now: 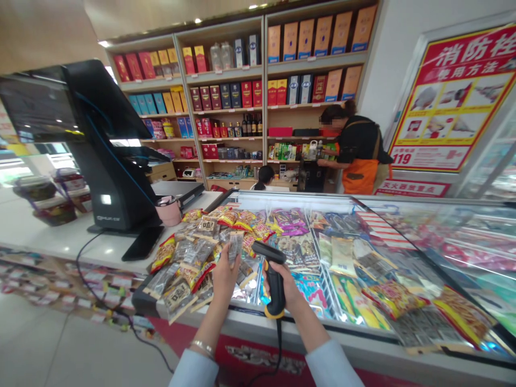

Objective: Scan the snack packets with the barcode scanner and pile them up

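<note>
In the head view my right hand [284, 279] is wrapped round the handle of a black and yellow barcode scanner [276, 287], its head turned to the left. My left hand [226, 269] grips a small snack packet [235, 247] with a clear, greyish front, held upright just left of the scanner head. Below and left of that hand, a heap of snack packets [189, 252], some clear and brown, some red and yellow, lies on the freezer's glass top. From the scanner's base a dark cable [279, 344] hangs down past the freezer edge.
More snack packets [395, 298] lie at the right on the chest freezer [250, 317]. On the counter at left stand a point-of-sale terminal [108, 161], a pink cup [168, 210] and a black phone [143, 243]. A person in an orange apron [358, 174] stands beyond the freezer; another person's head [265, 176] shows lower.
</note>
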Tool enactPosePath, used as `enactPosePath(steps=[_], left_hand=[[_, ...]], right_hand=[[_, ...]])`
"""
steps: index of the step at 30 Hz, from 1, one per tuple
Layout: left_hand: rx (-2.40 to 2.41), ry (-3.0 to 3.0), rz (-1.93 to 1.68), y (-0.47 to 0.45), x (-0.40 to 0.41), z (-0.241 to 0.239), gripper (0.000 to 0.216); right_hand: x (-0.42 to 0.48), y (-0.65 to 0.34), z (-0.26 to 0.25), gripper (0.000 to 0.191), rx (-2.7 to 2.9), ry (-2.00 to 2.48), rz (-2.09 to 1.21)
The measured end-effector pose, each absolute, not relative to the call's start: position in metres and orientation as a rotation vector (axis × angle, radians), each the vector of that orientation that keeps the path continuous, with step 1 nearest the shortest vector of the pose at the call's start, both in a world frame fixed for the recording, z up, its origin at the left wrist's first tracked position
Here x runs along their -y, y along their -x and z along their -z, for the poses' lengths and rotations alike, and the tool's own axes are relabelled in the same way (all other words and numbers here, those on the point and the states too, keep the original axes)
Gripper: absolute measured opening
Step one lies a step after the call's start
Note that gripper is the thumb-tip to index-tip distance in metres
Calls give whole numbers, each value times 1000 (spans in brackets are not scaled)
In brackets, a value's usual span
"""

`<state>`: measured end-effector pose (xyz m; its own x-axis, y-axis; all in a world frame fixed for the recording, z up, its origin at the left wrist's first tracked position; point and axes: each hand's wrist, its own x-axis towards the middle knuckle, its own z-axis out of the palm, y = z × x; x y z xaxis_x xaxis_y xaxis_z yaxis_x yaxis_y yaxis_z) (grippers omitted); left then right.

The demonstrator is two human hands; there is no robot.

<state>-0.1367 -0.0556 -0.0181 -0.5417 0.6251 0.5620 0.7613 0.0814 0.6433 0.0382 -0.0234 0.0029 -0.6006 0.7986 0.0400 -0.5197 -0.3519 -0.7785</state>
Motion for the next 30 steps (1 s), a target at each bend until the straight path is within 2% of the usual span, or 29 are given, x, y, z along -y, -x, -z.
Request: enactPosePath(steps=[14,22,26,30], left_hand=[[2214,1441,1390,138,53,17,46],[2224,1489,1386,128,60,-5,51],[2271,1523,1480,114,64,-32,58],[2235,1681,1745,69,58,-48,59]], right_hand=[[18,-36,-4,33,949,507,-1940],[19,-95,-21,31,844,495,-1861],[18,-134,-32,29,790,474,-1797],[15,-177,-41,27,764,430,-1706]])
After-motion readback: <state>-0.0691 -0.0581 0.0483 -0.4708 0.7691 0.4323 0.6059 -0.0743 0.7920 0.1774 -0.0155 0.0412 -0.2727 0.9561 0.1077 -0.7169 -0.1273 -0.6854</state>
